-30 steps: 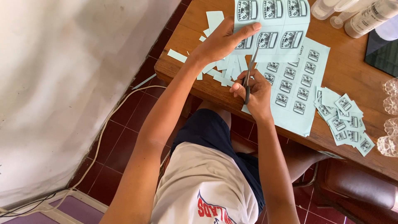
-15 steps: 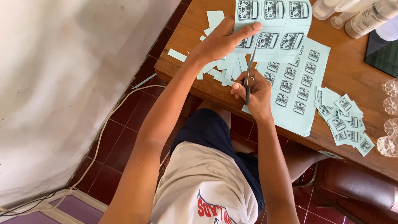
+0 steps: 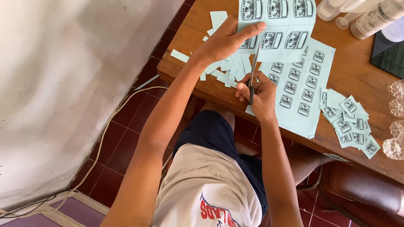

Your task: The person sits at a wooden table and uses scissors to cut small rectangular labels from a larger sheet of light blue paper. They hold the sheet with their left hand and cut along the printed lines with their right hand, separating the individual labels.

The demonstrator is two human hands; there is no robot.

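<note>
A pale blue label sheet is pinched at its edge by the left hand above the wooden table, while the right hand grips scissors cutting it, paper strips and cut labels nearby.

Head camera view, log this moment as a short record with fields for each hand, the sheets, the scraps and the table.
left hand: grips the light blue label sheet by its edge
right hand: works scissors, blades up into that sheet
second sheet: flat on the table, under the right hand
cut labels: loose pile to the right
scraps: plain strips beneath the left hand
table: brown wood
bottles: far edge
</note>
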